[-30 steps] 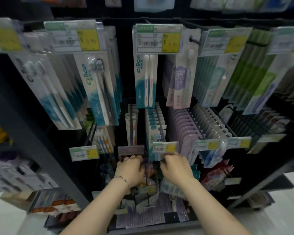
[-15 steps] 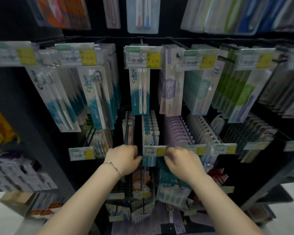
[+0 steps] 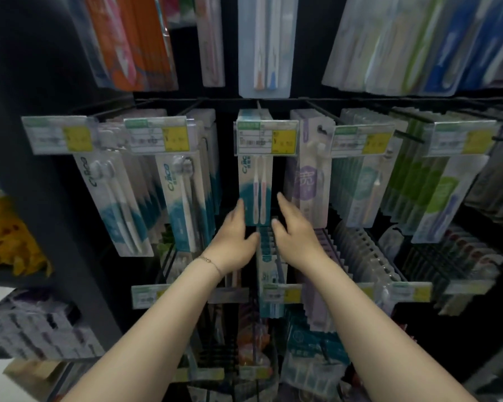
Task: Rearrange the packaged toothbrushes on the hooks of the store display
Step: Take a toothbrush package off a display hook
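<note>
- A teal-and-white toothbrush pack [image 3: 256, 195] with two pinkish brushes hangs upright at the front of the middle hook, right under a price tag [image 3: 266, 138] with a yellow corner.
- The left hand [image 3: 233, 239] is at the pack's lower left edge, fingers straight and pointing up, thumb reaching out under the pack's bottom end.
- The right hand [image 3: 295, 231] is at the lower right edge, fingers loosely extended upward, thumb turned toward the pack.
- Neither hand is curled around anything; the blur hides whether the fingertips actually touch the pack.
- A purple pack [image 3: 308, 181] hangs just beside it on the right.
- A thin bracelet [image 3: 209, 261] sits on the left wrist.
</note>
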